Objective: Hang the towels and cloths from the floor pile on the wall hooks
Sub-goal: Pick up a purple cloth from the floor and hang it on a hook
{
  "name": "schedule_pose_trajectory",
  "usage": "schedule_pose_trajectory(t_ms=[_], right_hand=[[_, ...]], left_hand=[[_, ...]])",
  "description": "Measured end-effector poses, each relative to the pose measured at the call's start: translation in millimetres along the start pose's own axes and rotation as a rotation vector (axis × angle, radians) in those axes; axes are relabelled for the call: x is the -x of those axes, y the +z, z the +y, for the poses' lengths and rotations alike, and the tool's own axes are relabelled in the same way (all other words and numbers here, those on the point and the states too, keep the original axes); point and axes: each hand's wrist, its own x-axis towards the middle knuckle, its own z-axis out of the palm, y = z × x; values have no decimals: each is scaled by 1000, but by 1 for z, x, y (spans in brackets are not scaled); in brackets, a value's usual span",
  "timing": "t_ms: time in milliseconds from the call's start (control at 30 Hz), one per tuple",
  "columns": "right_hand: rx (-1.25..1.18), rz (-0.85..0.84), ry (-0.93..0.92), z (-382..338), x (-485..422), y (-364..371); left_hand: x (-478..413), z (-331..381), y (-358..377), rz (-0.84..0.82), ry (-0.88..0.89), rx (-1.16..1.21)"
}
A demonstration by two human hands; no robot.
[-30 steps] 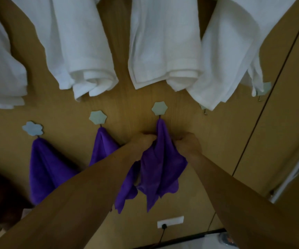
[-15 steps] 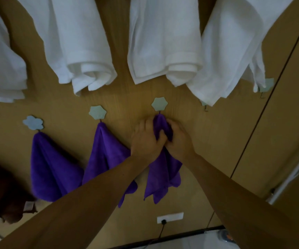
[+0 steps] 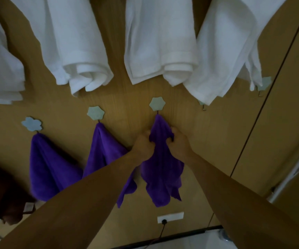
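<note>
Left hand (image 3: 143,144) and right hand (image 3: 178,142) grip the third purple cloth (image 3: 160,168), hung on its flower hook (image 3: 157,104). Two other purple cloths (image 3: 50,166) and white towels (image 3: 159,42) hang; a bare hook (image 3: 264,84) waits; floor pile unseen.

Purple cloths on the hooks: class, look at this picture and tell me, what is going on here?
A person is hanging cloths on a wooden wall. The left hand and the right hand both grip the rightmost purple cloth just below its flower-shaped hook, with its top corner drawn up to that hook. The middle purple cloth and the left purple cloth hang from their own hooks. White towels hang in a row above.
</note>
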Motion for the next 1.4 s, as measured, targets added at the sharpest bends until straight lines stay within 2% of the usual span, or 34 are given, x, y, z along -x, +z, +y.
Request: schedule_pose_trajectory(t_ms=[133, 267, 367, 467, 667, 833, 967, 1167, 1400], right_hand=[[107, 43, -4, 1, 2, 3], [5, -91, 109, 6, 13, -2], [-25, -89, 124, 6, 28, -12], [-29, -36, 199, 7, 44, -24], [47, 22, 341, -3, 94, -42], [159, 102, 423, -28, 156, -45], [143, 117, 540, -44, 221, -40], [188, 150, 769, -41, 349, -55], [143, 285, 949, -37, 494, -93]], left_hand=[[6, -7, 12, 56, 1, -95], [13, -3, 15, 73, -31, -27], [18, 1, 11, 112, -19, -9], [26, 5, 4, 154, 48, -45], [52, 13, -17, 151, 234, -316], [87, 8, -26, 19, 371, -484], [126, 1, -15, -95, 542, -564], [211, 10, 33, -468, 643, -520], [317, 56, 102, -777, 835, -530]])
